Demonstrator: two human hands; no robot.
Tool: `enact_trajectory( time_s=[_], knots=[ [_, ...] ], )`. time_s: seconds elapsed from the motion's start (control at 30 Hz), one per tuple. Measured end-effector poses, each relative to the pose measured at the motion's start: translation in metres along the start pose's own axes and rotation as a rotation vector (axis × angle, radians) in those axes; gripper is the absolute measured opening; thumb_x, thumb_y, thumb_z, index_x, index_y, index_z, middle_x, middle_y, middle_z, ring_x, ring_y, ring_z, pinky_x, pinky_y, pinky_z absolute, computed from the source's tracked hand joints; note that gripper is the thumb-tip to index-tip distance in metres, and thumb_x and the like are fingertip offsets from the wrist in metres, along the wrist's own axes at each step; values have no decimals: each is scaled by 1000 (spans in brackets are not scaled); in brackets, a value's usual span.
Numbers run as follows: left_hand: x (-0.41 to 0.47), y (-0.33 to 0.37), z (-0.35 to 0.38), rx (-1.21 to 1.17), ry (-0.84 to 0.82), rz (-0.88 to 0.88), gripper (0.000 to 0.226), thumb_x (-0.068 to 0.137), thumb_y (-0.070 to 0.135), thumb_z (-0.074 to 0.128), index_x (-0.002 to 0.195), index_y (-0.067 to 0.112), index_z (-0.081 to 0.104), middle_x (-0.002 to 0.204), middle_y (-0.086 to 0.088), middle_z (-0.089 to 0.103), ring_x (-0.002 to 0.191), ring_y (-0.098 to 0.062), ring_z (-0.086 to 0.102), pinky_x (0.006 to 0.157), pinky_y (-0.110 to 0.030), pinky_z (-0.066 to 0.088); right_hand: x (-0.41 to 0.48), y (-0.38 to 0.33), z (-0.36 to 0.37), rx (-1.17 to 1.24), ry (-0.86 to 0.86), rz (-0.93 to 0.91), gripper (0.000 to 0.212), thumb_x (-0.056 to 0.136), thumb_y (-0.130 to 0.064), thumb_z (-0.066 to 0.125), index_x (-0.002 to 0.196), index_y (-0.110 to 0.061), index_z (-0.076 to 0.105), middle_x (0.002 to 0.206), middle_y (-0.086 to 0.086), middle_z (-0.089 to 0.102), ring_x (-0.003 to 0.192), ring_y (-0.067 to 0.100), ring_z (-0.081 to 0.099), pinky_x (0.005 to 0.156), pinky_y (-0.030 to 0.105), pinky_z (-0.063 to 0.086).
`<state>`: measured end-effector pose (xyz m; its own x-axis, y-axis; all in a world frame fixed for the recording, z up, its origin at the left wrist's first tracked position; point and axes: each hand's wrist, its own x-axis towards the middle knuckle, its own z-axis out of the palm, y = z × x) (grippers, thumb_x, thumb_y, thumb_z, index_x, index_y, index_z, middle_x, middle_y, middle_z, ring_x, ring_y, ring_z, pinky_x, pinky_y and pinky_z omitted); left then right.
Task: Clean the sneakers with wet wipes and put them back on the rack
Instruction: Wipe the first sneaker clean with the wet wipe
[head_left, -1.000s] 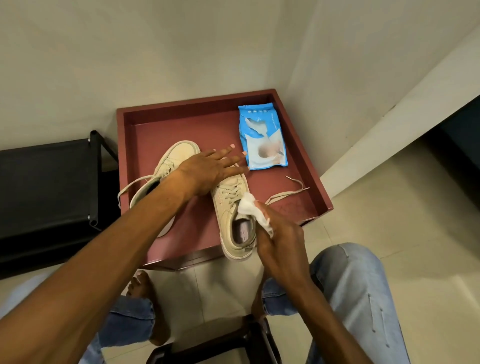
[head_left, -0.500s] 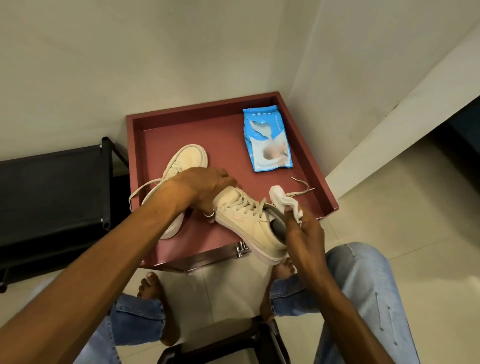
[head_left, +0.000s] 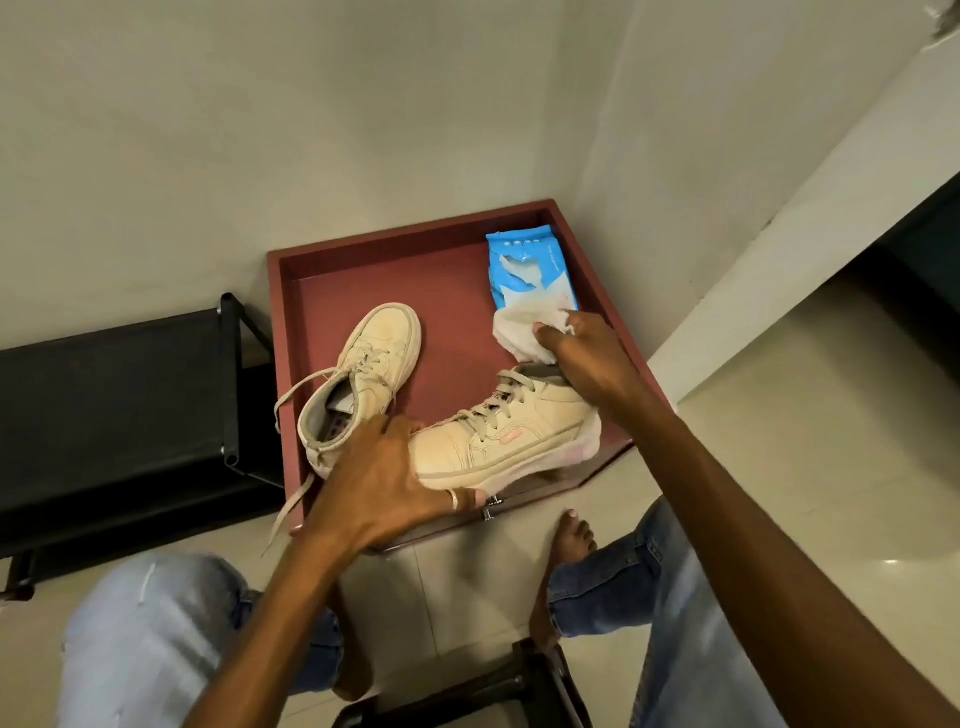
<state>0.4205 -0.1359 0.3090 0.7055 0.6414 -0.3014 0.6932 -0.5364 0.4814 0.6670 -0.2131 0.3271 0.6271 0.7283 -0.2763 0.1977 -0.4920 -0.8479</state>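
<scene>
Two beige sneakers lie on a maroon tray-top table (head_left: 436, 291). The left sneaker (head_left: 371, 364) stands upright with its toe pointing away and its laces trailing over the front edge. The right sneaker (head_left: 511, 439) lies turned sideways, toe to the left. My left hand (head_left: 387, 486) grips its toe end. My right hand (head_left: 587, 358) rests at its heel collar and pinches a crumpled white wet wipe (head_left: 522, 332). A blue pack of wet wipes (head_left: 527, 270) lies at the tray's back right.
A black shoe rack (head_left: 119, 405) stands to the left of the table, against the wall. My knees in jeans and bare feet are below, with a dark stool (head_left: 467, 696) under me. A white wall corner closes in the table's right side.
The right sneaker has been turned from lengthwise to sideways, toe to the left. My left hand slid to its toe end. My right hand with the wipe moved up towards the pack.
</scene>
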Motion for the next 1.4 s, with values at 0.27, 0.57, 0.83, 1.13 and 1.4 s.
enact_trajectory(
  time_s=[0.27, 0.57, 0.83, 1.13, 1.4],
  knots=[
    [-19, 6, 45, -387, 144, -220, 89, 52, 75, 80, 122, 24, 59, 107, 10, 68, 94, -11, 65, 76, -32, 58, 33, -10, 15, 146, -80, 101, 16, 97, -18, 56, 105, -14, 68, 99, 6, 75, 88, 20, 72, 76, 35, 57],
    [-13, -7, 62, -709, 65, -376, 88, 45, 67, 87, 117, 22, 64, 100, 12, 73, 88, -4, 69, 70, -19, 53, -51, 9, -8, 127, 264, -83, 29, 96, -6, 54, 109, -24, 72, 98, -13, 74, 91, 9, 70, 74, 22, 55],
    [-10, -15, 56, -834, -20, -265, 89, 50, 53, 96, 128, 33, 59, 115, 15, 70, 103, -2, 68, 82, -18, 53, -90, 68, 76, -595, 65, -474, 76, 70, 14, 65, 143, 3, 47, 151, 22, 44, 145, 41, 33, 107, 57, 44],
    [-8, -17, 55, -895, -63, -266, 71, 60, 24, 96, 124, 22, 65, 103, 6, 76, 88, 1, 72, 67, -13, 53, -119, 74, 88, -604, -7, -659, 66, 89, -8, 47, 153, -3, 30, 160, 14, 28, 151, 29, 17, 118, 45, 26],
    [-7, -20, 55, -907, -80, -280, 69, 60, 31, 94, 123, 23, 66, 106, 9, 76, 90, 3, 70, 72, -12, 53, -67, 88, 48, -717, 150, -437, 67, 86, -4, 47, 151, 1, 33, 159, 21, 32, 149, 39, 24, 110, 60, 39]
  ],
)
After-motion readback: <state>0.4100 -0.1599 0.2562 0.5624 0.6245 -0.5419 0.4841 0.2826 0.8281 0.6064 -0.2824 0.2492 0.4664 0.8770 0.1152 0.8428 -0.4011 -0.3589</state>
